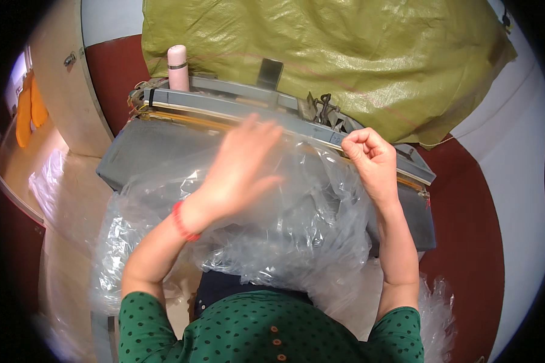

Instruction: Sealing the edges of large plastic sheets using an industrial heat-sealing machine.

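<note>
A large sheet of clear plastic film [290, 236] lies crumpled over my lap and up against a long grey machine [157, 145] with a metal bar, which looks like a heat sealer. My left hand [239, 163], smeared by motion, is over the film near the bar, its fingers stretched out and thumb apart. My right hand [372, 160] is raised by the right part of the bar, thumb and forefinger pinched at the film's upper right corner. The fingertips partly hide the pinched edge.
A pink flask [177, 68] stands behind the bar's left end. Scissors [326, 109] and small items sit in a tray behind the bar. A yellow-green tarp [345, 54] hangs at the back. More clear film [436, 314] lies at lower right; a door [63, 78] is at left.
</note>
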`<move>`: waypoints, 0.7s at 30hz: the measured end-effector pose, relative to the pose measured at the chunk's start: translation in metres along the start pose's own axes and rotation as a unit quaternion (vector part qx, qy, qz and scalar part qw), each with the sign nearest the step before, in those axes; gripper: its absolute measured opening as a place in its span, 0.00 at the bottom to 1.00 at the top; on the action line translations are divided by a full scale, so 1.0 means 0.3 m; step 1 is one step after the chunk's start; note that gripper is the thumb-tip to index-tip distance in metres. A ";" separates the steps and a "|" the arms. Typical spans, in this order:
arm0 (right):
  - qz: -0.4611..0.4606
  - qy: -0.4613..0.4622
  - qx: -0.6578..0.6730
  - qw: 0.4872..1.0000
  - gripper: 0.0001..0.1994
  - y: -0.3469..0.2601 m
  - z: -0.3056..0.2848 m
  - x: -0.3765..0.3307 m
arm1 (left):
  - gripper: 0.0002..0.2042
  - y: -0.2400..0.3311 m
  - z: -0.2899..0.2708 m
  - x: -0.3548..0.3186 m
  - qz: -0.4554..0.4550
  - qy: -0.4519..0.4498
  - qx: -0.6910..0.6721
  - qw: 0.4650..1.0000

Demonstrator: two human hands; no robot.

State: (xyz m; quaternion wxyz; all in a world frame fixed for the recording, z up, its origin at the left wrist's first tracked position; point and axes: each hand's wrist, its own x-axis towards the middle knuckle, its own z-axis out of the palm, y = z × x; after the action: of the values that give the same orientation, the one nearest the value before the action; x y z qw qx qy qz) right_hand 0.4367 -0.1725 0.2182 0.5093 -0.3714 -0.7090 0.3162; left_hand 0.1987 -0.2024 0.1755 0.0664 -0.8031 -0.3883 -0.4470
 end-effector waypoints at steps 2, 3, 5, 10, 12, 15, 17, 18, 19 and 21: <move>-0.014 -0.008 0.008 1.000 0.04 -0.025 0.014 -0.021 | 0.17 -0.054 0.098 0.047 0.004 0.003 -0.039 0.999; -0.018 -0.014 -0.013 1.000 0.04 -0.047 0.026 -0.038 | 0.17 -0.076 0.130 0.040 0.004 0.009 -0.039 0.999; -0.023 -0.041 -0.042 0.998 0.05 -0.073 0.033 -0.069 | 0.08 -0.101 0.166 0.042 -0.109 -0.004 -0.204 0.973; -0.104 -0.122 0.036 0.986 0.06 -0.073 0.018 -0.022 | 0.03 -0.076 0.151 0.012 -0.160 0.073 -0.302 0.937; -0.135 -0.090 -0.030 0.986 0.08 0.030 0.054 0.046 | 0.03 -0.072 0.145 0.000 -0.173 0.088 -0.315 0.929; 0.004 -0.180 0.068 0.981 0.12 0.090 0.165 0.063 | 0.04 -0.086 0.144 -0.029 -0.184 0.103 -0.309 0.927; 0.075 -0.239 0.104 0.962 0.15 0.110 0.227 0.065 | 0.04 -0.095 0.136 -0.051 -0.191 0.103 -0.280 0.935; 0.075 -0.243 0.108 0.961 0.15 0.118 0.251 0.065 | 0.04 -0.098 0.125 -0.059 -0.194 0.103 -0.275 0.936; 0.086 -0.248 0.112 0.958 0.16 0.125 0.269 0.066 | 0.05 -0.102 0.110 -0.063 -0.180 0.084 -0.229 0.953; 0.040 -0.258 0.112 0.959 0.09 0.183 0.278 0.069 | 0.05 -0.101 0.063 -0.067 -0.167 0.063 -0.179 0.968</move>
State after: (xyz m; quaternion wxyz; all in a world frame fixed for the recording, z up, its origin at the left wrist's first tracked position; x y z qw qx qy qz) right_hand 0.3638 -0.1320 0.1596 0.3342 -0.2463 -0.7609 0.4986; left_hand 0.1845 -0.1842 0.1416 -0.1296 -0.6957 -0.4258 -0.5638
